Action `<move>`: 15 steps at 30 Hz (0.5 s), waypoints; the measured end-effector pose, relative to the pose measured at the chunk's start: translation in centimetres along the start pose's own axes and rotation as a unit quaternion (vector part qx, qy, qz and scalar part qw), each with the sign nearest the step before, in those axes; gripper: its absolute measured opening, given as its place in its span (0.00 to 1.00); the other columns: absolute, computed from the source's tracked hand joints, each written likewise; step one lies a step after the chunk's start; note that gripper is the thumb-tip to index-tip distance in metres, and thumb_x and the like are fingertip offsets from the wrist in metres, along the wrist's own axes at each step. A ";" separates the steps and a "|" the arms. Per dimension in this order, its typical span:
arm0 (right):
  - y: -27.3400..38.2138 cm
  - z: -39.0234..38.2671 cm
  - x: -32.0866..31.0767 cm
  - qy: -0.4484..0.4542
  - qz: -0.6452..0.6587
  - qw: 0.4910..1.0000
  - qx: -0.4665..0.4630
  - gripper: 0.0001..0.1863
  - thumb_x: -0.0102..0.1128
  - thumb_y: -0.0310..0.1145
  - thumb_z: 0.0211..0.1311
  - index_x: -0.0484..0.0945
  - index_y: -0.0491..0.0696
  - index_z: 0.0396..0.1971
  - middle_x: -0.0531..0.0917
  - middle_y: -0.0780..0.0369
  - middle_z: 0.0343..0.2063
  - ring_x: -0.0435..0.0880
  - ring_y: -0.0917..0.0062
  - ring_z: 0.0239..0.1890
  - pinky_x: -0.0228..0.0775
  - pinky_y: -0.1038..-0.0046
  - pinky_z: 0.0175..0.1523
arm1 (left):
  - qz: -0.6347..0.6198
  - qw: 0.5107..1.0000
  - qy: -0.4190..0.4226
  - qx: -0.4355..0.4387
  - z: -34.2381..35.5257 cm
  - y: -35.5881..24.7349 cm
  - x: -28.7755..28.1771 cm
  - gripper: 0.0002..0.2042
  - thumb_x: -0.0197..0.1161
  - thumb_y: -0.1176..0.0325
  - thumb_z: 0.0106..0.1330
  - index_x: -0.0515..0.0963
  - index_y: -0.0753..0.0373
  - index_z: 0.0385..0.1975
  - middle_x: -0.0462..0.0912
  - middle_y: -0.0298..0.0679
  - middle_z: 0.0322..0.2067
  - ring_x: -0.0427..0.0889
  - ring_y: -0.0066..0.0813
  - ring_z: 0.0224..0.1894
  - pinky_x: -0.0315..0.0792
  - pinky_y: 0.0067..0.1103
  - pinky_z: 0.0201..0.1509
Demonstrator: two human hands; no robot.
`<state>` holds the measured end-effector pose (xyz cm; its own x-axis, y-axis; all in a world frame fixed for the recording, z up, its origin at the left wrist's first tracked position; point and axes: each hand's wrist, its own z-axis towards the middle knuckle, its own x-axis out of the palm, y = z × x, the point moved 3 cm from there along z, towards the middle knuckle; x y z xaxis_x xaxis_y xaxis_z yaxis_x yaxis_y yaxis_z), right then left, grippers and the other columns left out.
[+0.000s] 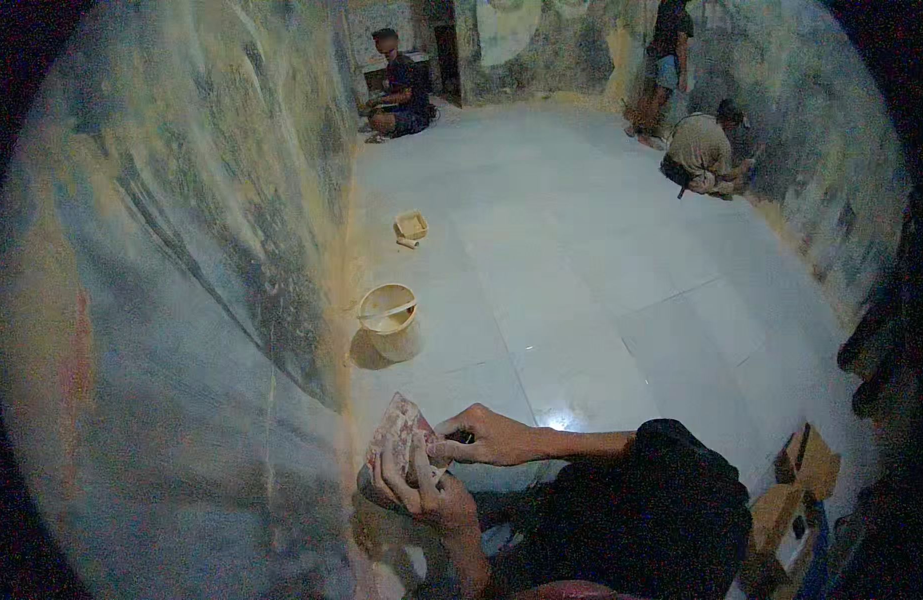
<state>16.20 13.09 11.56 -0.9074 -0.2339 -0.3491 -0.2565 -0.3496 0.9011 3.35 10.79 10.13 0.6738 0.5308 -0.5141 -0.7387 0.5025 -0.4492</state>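
Note:
My left hand (436,503) is low beside the left wall, its fingers wrapped round a flat reddish piece (400,412) smeared with whitish paste. The piece's top corner points up, and its exact kind is unclear. My right hand (493,436) comes in from the right and meets it. Its fingers close round a small dark handle (463,437), and the rest of that tool is hidden at the reddish piece. Just beyond my hands a cream bucket (392,345) stands on the floor with a pale stick or tool (389,311) lying across its mouth.
The stained wall (211,250) runs close along my left. Farther on the pale tiled floor (581,250) lies a small yellowish tray (411,224). One person (406,95) sits at the far left; another (701,152) crouches by the right wall near a standing person (669,55). Cardboard boxes (776,515) are at right.

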 end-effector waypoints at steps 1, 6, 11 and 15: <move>0.3 0.1 0.0 0.007 -0.002 1.000 0.004 0.19 0.52 0.42 0.68 0.79 0.38 0.40 0.84 0.55 0.28 0.79 0.78 0.29 0.72 0.71 0.37 | -0.002 1.000 0.000 0.001 0.3 -0.1 0.1 0.16 0.57 0.76 0.57 0.78 0.60 0.47 0.73 0.48 0.53 0.69 0.52 0.57 0.59 0.48 0.63; -0.5 0.5 0.8 0.023 0.015 1.000 -0.006 0.19 0.51 0.43 0.69 0.79 0.39 0.39 0.82 0.57 0.24 0.76 0.80 0.26 0.71 0.72 0.35 | 0.025 0.999 -0.014 -0.014 0.3 0.0 -1.1 0.16 0.57 0.76 0.57 0.78 0.59 0.47 0.73 0.48 0.53 0.68 0.52 0.57 0.58 0.49 0.63; -0.9 0.6 0.3 0.074 0.099 0.991 0.056 0.18 0.53 0.41 0.69 0.75 0.39 0.31 0.72 0.65 0.18 0.66 0.85 0.24 0.63 0.75 0.30 | 0.085 0.994 -0.041 -0.051 1.2 -1.3 -0.8 0.16 0.57 0.76 0.57 0.79 0.59 0.46 0.72 0.48 0.53 0.68 0.52 0.58 0.58 0.49 0.63; -2.0 1.1 -0.3 0.107 0.119 0.987 0.014 0.16 0.54 0.40 0.68 0.76 0.39 0.31 0.72 0.66 0.17 0.65 0.87 0.25 0.63 0.76 0.30 | 0.114 0.990 -0.050 -0.071 -1.0 -2.0 -1.0 0.16 0.57 0.76 0.57 0.79 0.59 0.45 0.72 0.49 0.53 0.67 0.52 0.58 0.57 0.50 0.63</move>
<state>16.59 14.87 10.13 -0.8532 -0.4930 -0.1703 -0.0561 -0.2378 0.9697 4.17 8.55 10.81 0.4830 0.6870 -0.5428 -0.8622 0.2651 -0.4317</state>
